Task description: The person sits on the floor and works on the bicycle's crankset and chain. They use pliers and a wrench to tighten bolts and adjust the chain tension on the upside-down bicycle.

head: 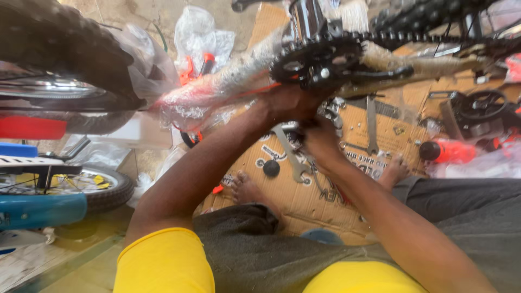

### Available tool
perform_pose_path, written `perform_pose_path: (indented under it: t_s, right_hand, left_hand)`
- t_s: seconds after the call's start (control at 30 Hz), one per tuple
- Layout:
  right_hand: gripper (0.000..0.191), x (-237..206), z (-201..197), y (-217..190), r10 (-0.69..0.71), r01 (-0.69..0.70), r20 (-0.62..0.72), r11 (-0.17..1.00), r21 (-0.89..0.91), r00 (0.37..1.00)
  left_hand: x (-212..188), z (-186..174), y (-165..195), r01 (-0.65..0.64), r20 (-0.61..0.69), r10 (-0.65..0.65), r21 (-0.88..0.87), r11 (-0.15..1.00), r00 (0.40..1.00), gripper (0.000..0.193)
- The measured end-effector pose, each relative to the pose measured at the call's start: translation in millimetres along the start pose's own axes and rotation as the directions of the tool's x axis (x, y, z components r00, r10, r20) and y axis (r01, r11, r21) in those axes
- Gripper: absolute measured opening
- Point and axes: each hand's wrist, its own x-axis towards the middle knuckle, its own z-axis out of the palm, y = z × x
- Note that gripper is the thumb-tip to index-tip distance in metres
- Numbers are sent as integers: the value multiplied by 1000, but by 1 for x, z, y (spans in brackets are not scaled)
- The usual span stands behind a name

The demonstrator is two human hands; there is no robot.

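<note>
Bike repair workshop: wrapped frame [228,87] far, wrenches [287,154] on cardboard [304,201] floor, wheels [103,190] left, small parts scattered.

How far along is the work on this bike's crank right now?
Done: the chain sits on the chainring, and the crank arm is mounted. In hand: both the left hand and the right hand work just under the chainring. Left: plastic wrap covers the frame, and wrenches lie on the cardboard.
</note>
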Motion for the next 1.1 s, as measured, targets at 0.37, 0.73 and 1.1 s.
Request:
perform_pose_path:
  t_s: [0.37, 0.73, 1.1]
  right_hand:
    - [7, 8, -82, -89, 166, -174, -50, 945, -279, 985]
    - [17, 6, -32, -55, 159, -156, -52, 985, 68, 986]
    - [8, 27, 32, -38, 177, -128, -80, 899, 418, 981]
  left_hand:
    - [-6, 6, 4, 10, -38, -7, 80, 997, 999, 67]
    - [-4, 3, 15, 195, 220, -160, -144, 970, 962, 71]
    - [-13, 6, 5, 269, 277, -221, -150, 952, 935, 64]
